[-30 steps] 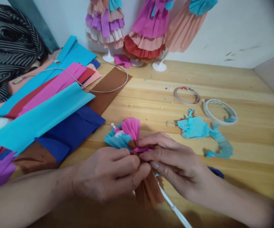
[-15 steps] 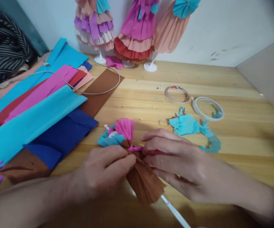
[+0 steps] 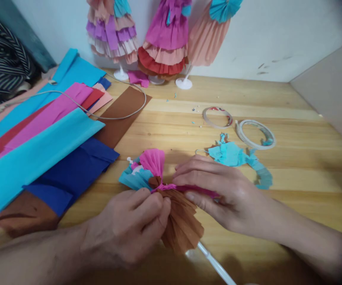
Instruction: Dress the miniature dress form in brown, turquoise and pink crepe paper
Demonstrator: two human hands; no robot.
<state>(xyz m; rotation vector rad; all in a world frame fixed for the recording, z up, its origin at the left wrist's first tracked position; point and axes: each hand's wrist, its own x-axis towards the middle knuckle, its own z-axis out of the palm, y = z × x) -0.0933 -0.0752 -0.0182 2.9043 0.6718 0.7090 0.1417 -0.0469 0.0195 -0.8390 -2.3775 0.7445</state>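
A small crepe-paper dress lies across the table in front of me, its pleated brown skirt [image 3: 184, 227] fanned toward me. Its bodice has a pink ruffle [image 3: 154, 161] and a blue ruffle [image 3: 136, 178], and a white rod [image 3: 216, 264] sticks out beneath the skirt. My left hand [image 3: 135, 221] is closed, thumb and forefinger pinching the gathered brown paper at the waist. A pink crepe-paper strip [image 3: 199, 190] runs across the waist to the right. My right hand [image 3: 224, 190] has that strip between its thumb and fingers; part of the strip is hidden by the hand.
Folded crepe-paper sheets [image 3: 40, 146] in several colours pile up at left, with a grey cable [image 3: 123, 118] over them. Tape rolls [image 3: 255, 134] and blue paper scraps [image 3: 227, 153] lie at right. Three paper dresses on white stands [image 3: 184, 83] line the wall.
My right hand has shifted slightly up and its fingers lie flatter along the pink strip. The brown skirt now spreads wider, and more pink shows at the waist. The view has shifted a little.
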